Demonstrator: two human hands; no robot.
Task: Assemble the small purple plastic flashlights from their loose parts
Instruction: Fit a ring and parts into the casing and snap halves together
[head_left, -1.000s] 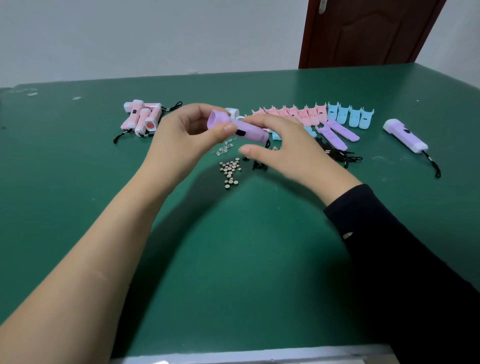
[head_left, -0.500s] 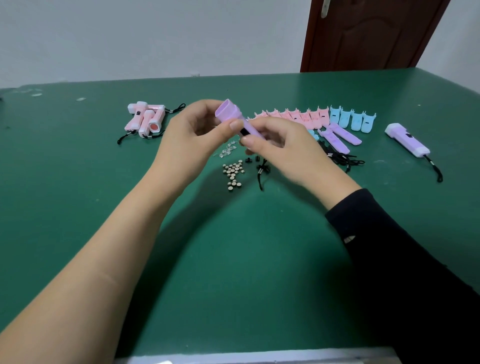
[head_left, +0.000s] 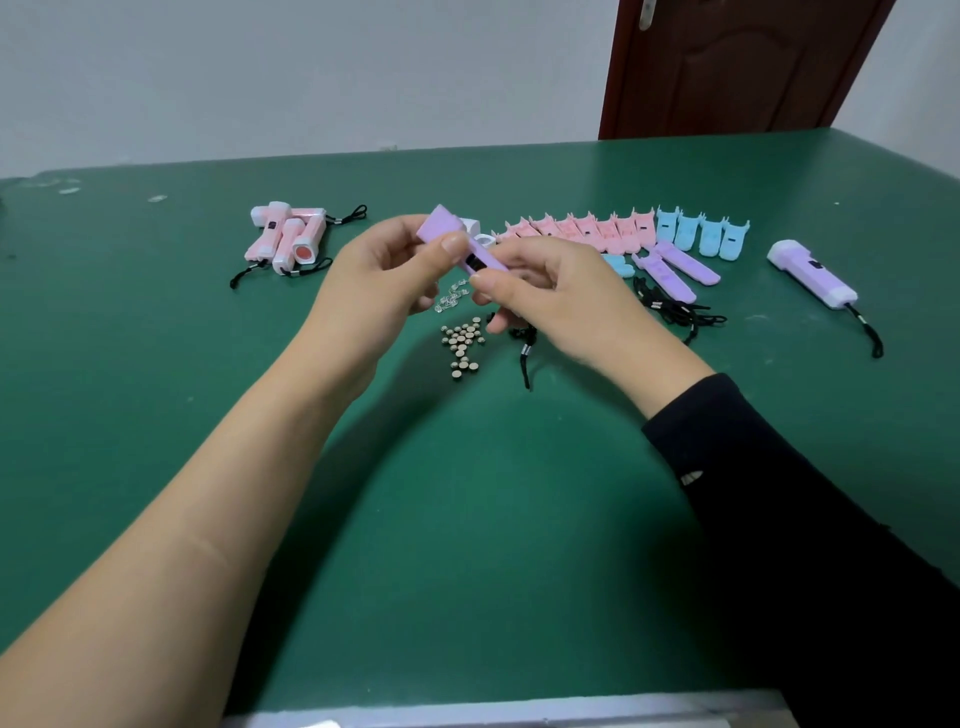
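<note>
A purple flashlight body (head_left: 457, 239) is held above the green table (head_left: 467, 519), its wide head end pointing up and left. My left hand (head_left: 384, 280) pinches it near the head with thumb and fingers. My right hand (head_left: 561, 296) grips its tail end, thumb just under the black switch. A black lanyard (head_left: 524, 358) hangs below my right hand onto the table. Two loose purple shell halves (head_left: 675, 270) lie to the right. A finished purple flashlight (head_left: 813, 273) with a lanyard lies at the far right.
Small round button cells (head_left: 462, 343) and clear LEDs (head_left: 452, 296) lie under my hands. Pink shells (head_left: 576, 228) and blue shells (head_left: 701, 236) line the back. Pink finished flashlights (head_left: 285, 239) sit at the left. More black lanyards (head_left: 675, 306) lie at the right.
The flashlight body tilted head-up and rose a little. My right hand closed round its tail end, and the lanyard now trails under that hand.
</note>
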